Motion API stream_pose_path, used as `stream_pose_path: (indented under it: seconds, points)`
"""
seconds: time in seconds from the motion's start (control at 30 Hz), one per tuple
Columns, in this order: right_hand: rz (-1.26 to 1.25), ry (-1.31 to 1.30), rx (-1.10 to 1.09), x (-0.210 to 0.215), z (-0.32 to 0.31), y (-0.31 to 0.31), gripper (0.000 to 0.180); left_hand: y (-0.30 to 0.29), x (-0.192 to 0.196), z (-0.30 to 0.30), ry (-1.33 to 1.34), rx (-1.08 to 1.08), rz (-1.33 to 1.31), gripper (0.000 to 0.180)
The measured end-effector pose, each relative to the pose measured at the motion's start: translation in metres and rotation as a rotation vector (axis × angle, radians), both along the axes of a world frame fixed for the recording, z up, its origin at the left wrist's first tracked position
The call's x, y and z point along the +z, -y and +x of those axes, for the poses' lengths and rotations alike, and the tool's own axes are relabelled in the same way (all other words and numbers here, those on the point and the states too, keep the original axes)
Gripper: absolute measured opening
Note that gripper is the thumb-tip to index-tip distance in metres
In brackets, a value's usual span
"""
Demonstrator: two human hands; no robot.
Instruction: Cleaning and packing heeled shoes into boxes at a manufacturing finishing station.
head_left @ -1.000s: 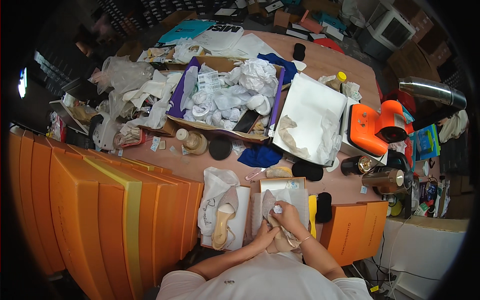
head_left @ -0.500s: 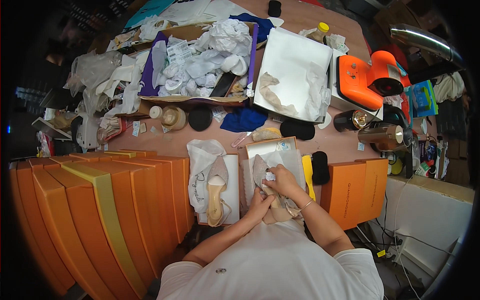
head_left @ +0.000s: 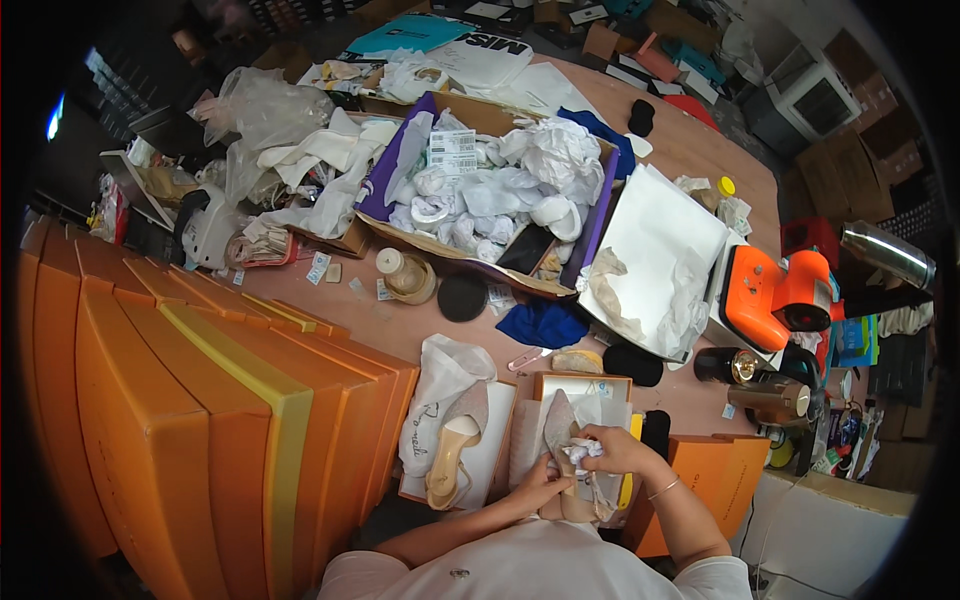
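Left hand (head_left: 540, 487) was curled round the pale shoe (head_left: 558, 424), right hand (head_left: 617, 451) pinched tight on crumpled paper (head_left: 579, 454). Shoe looked light, stiffish, probably scuffable; best held mid-length.

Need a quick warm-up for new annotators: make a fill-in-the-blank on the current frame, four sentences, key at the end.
1. The left hand grips a pointed slingback shoe, and crumpled white paper is in the ____ hand.
2. The second slingback shoe lies to the ____ of the gripped one.
3. The cloth beside the round black pad is coloured ____.
4. Most boxes in the row at far left are coloured ____.

Missing words: right; left; blue; orange.
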State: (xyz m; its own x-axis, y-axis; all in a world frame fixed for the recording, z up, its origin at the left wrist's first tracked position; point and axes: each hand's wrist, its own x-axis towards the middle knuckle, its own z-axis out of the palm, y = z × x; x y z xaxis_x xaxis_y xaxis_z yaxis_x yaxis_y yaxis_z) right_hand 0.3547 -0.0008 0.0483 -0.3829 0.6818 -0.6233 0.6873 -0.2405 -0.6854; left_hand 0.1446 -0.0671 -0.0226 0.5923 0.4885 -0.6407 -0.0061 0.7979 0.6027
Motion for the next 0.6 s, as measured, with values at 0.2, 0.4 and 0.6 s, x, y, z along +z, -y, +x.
stream_pose_path:
  seconds: [0.2, 0.4, 0.6]
  points:
    - [0.502, -0.125, -0.175, 0.097, -0.028, -0.156, 0.044, 0.004, -0.013, -0.002, 0.036, -0.037, 0.027, 0.071]
    - [1.035, 0.002, -0.174, 0.048, -0.092, -0.283, 0.097, -0.004, -0.010, -0.003, 0.042, -0.075, 0.027, 0.070]
    - [1.187, 0.558, -0.446, 0.032, -0.036, -0.377, 0.074, 0.012, -0.029, -0.002, 0.050, -0.200, 0.133, 0.067]
